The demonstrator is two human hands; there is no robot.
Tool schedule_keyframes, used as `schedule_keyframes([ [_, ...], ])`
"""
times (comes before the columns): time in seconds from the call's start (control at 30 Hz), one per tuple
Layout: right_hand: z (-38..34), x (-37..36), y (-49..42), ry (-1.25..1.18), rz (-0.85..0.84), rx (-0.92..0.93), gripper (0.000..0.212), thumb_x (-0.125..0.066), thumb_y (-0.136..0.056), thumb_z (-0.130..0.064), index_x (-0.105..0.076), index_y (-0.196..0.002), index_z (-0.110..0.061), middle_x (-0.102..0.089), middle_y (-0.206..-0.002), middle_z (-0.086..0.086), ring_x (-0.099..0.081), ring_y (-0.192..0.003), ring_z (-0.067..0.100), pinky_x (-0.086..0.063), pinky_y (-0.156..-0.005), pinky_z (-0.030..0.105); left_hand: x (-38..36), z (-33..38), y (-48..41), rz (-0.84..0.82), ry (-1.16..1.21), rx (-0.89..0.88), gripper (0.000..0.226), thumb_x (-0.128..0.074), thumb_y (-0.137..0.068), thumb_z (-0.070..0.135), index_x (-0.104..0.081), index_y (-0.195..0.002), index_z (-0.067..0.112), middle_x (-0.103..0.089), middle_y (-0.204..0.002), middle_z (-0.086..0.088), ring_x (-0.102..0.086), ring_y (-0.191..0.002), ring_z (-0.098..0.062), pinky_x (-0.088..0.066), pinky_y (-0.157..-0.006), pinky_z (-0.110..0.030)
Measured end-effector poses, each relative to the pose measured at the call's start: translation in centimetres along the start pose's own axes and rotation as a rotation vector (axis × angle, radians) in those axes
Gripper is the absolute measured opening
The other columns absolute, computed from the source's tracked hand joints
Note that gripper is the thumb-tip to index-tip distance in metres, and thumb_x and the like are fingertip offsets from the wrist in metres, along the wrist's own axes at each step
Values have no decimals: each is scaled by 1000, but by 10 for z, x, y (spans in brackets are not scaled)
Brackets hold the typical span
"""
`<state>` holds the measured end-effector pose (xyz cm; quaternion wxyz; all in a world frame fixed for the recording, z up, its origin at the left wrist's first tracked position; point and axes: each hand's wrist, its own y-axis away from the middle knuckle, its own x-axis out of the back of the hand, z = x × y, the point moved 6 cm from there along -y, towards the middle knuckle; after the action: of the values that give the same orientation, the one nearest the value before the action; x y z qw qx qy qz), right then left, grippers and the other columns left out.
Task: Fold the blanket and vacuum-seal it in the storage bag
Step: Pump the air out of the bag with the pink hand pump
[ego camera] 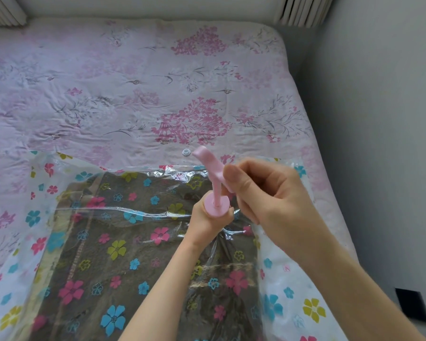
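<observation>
Bag (280, 279) lies flat at the bed's (108, 82) near edge, flower-printed, with the folded brown blanket (123, 262) inside it. Pink hand pump (215, 190) stands upright on the bag. Left hand (207, 219) is wrapped round the pump's barrel just under its top disc. Right hand (261, 193) grips the T-handle — rod drawn out above the barrel. Small white cap (186, 152) rests on the bedspread just beyond the bag's far edge.
</observation>
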<state>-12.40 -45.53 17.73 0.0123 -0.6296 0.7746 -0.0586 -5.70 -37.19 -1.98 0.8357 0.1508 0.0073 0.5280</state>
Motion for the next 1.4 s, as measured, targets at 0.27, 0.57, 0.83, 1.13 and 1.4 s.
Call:
schedule_keyframes([
  [0.27, 77, 2, 9, 232, 24, -294, 29, -58, -94, -25, -65, -75, -4, -44, -46, -14, -43, -45, -1, -35, -47, 9, -4, 6, 4, -78, 93, -4, 20, -67, -65, 23, -53, -70, 9, -56, -63, 1, -50, -59, -15, -43, -54, -27],
  [0.57, 45, 3, 13, 33, 71, -168, 27, -55, -94, -17, -61, -76, 3, -44, -41, -17, -44, -41, -1, -33, -45, 6, -3, 0, 2, -41, 45, -5, 19, -67, -76, 5, -53, -70, 17, -57, -65, 2, -50, -59, -11, -44, -53, -22],
  [0.83, 36, 5, 10, 88, 31, -200, 26, -59, -91, -21, -66, -78, 1, -45, -43, -16, -44, -42, -1, -33, -46, 6, -4, 1, 4, -50, 62, 8, 21, -67, -76, 2, -54, -71, 18, -59, -65, 3, -52, -59, -10, -44, -54, -22],
  [1.13, 89, -1, 18, 185, 63, -354, 24, -58, -94, -22, -67, -79, -6, -46, -46, -16, -42, -46, -1, -33, -53, 14, -6, 4, 5, -121, 131, -15, 16, -69, -61, 25, -54, -66, 22, -58, -61, 9, -52, -56, -9, -43, -53, -22],
  [1.4, 6, 3, 15, -106, 42, -65, 31, -54, -83, -26, -61, -74, 3, -47, -43, -16, -46, -40, -1, -33, -45, 5, -4, -5, 3, -49, 69, 12, 29, -65, -75, -3, -50, -63, 18, -52, -58, 7, -45, -57, -10, -40, -51, -20],
])
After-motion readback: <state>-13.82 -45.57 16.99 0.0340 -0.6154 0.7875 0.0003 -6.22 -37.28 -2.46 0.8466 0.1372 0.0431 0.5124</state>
